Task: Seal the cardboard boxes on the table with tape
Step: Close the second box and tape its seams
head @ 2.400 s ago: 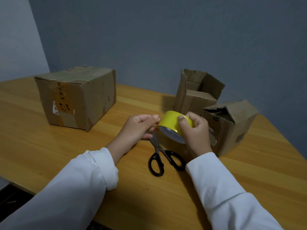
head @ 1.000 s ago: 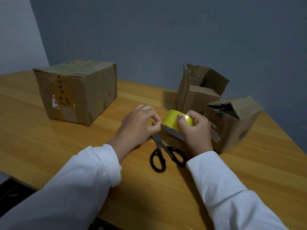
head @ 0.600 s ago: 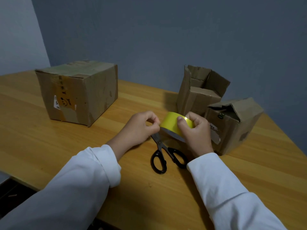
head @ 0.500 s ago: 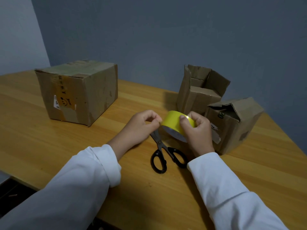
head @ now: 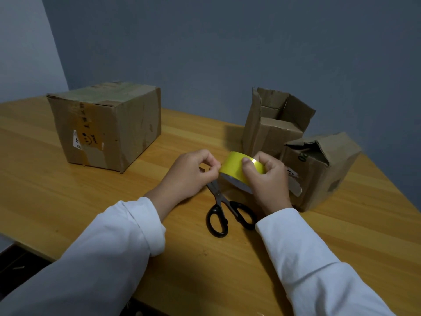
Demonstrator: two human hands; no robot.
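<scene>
Meanwhile, at the bench's (head: 57, 201) far-left corner, a large cardboard box (head: 104, 124) sits with flaps down and old tape across its front. Nearer the middle, the person's left hand (head: 189, 176) pinches at the edge of a yellow tape roll (head: 237, 169), apparently picking for the loose end, while the right hand (head: 266, 179) grips the roll just above black scissors (head: 225, 210) lying flat on the wood. Toward the far-right corner stand two smaller boxes: an open-topped box (head: 273, 126) behind and a crumpled box (head: 319, 169) just beside the right hand, neither yet sealed. Judged from here, the tape end could tear in a sliver or fold back and stick to itself if peeled unevenly, and the crumpled box's torn flaps may resist lying flat under tape.
</scene>
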